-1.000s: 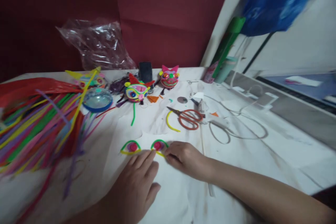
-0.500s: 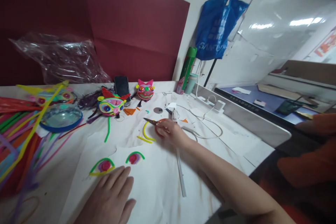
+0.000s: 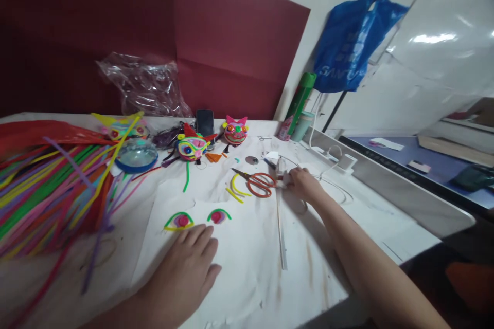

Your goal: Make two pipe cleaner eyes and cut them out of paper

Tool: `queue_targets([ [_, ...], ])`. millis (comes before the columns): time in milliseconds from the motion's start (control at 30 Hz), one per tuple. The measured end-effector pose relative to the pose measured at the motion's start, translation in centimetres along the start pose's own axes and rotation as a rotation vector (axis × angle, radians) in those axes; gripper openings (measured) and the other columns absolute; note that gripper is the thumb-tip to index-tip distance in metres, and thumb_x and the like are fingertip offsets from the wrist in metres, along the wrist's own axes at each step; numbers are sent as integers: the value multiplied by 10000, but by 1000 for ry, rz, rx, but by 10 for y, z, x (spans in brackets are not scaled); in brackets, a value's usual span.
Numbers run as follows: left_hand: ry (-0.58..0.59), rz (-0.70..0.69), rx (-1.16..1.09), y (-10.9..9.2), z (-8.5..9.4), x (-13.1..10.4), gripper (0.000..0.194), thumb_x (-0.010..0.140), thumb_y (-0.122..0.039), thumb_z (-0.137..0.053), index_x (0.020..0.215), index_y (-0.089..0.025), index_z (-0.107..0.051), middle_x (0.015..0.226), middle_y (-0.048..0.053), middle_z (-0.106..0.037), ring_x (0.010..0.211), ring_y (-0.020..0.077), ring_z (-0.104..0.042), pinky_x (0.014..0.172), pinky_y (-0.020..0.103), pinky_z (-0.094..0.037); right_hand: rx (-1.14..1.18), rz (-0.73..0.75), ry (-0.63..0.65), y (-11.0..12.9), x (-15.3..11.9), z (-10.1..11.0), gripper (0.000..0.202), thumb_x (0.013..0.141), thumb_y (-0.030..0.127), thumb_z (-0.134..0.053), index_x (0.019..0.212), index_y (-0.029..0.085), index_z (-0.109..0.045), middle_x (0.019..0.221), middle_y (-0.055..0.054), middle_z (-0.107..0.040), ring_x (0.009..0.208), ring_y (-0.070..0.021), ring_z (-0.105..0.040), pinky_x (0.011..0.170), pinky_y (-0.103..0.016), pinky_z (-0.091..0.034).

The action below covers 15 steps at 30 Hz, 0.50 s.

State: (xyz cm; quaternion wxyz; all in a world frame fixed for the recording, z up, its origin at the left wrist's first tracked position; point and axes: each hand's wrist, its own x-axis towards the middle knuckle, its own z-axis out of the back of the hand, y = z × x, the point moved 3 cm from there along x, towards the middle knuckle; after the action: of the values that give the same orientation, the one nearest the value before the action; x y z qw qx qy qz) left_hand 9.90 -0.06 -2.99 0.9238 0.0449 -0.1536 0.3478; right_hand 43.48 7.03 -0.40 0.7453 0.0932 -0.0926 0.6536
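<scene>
My left hand point(image 3: 193, 262) lies flat on a white paper sheet point(image 3: 231, 288), fingers stretched out just below two eye shapes. The left eye shape point(image 3: 181, 221) has a pink centre with green and yellow edging; the right eye shape point(image 3: 218, 216) has a green upper edge. My right hand point(image 3: 304, 184) is closed around the handle of a white hot glue gun point(image 3: 281, 166), and the fingertips are partly hidden. A long glue stick point(image 3: 282, 236) trails from the gun toward me. Beside it lie orange-handled scissors point(image 3: 261, 185) and yellow fuzzy strips point(image 3: 235, 195).
Colourful pipe cleaners point(image 3: 57, 190) spread over the left side beside a clear, blue-rimmed dish point(image 3: 137, 157). Two decorated animal heads, one multicoloured point(image 3: 192, 148) and one pink point(image 3: 235, 131), stand at the back near a phone point(image 3: 205, 122). A white cable point(image 3: 339, 190) loops at the right.
My right hand has let go of the scissors, which now lie on the table, and moved right to the glue gun. My left hand stays on the paper. The view has shifted left.
</scene>
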Motion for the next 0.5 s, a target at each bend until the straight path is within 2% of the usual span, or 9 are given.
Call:
queue_targets([
  [100,67,7,5,-2,3,1,212,846,-296,-580,986,-160,-664,1193,125,-654,1142,296,-557,966,466,-420,-31,-130,-115,-15,6,19,121,786,97,-495,854,103,-596,965,-225,-613,935,-306,-530,704,-358,-389],
  [167,79,5,31,-4,2,0,232,867,-300,-560,1008,-145,-659,1204,139,-644,1157,304,-548,977,474,-410,12,-250,-231,-23,10,31,127,798,153,-497,873,90,-578,905,-219,-611,852,-305,-550,674,-376,-404],
  [200,81,0,44,-4,2,0,246,878,-305,-548,1024,-138,-656,1206,144,-641,1161,307,-545,980,477,-405,122,-302,-305,-24,10,36,152,801,198,-508,893,95,-571,877,-196,-616,795,-286,-558,649,-370,-414],
  [267,80,-9,59,-5,0,-1,271,891,-312,-534,1054,-129,-649,1203,149,-640,1160,306,-543,980,475,-403,428,-290,-374,-13,6,38,220,821,287,-489,952,127,-564,858,-140,-633,698,-232,-562,599,-339,-435],
  [300,80,-15,62,-6,-1,-1,280,893,-315,-533,1066,-126,-646,1199,149,-642,1158,304,-543,979,471,-404,601,-214,-340,-1,2,36,249,839,313,-455,987,147,-567,875,-118,-642,673,-210,-564,584,-322,-445],
  [333,79,-19,64,-6,-2,-2,286,892,-317,-536,1073,-123,-645,1195,149,-643,1155,301,-545,979,466,-405,674,-149,-267,14,-4,33,272,856,344,-422,992,170,-581,858,-91,-655,639,-188,-566,560,-302,-454],
  [367,78,-21,67,-6,-3,-2,291,891,-318,-540,1078,-121,-644,1192,150,-644,1151,299,-546,978,462,-406,712,-97,-203,29,-11,29,293,868,364,-396,974,183,-601,811,-68,-660,593,-172,-557,525,-284,-453],
  [433,76,-24,79,-5,-4,-2,300,888,-324,-546,1081,-116,-645,1189,151,-645,1145,298,-548,974,457,-408,798,104,-2,65,-30,19,310,885,372,-395,968,179,-623,778,-61,-655,589,-168,-560,517,-274,-465],
  [500,75,-30,92,-4,-5,-3,320,885,-343,-548,1087,-113,-644,1194,153,-643,1143,299,-548,970,456,-409,825,232,118,91,-50,11,286,883,364,-416,900,187,-640,715,-43,-642,556,-164,-552,485,-264,-467],
])
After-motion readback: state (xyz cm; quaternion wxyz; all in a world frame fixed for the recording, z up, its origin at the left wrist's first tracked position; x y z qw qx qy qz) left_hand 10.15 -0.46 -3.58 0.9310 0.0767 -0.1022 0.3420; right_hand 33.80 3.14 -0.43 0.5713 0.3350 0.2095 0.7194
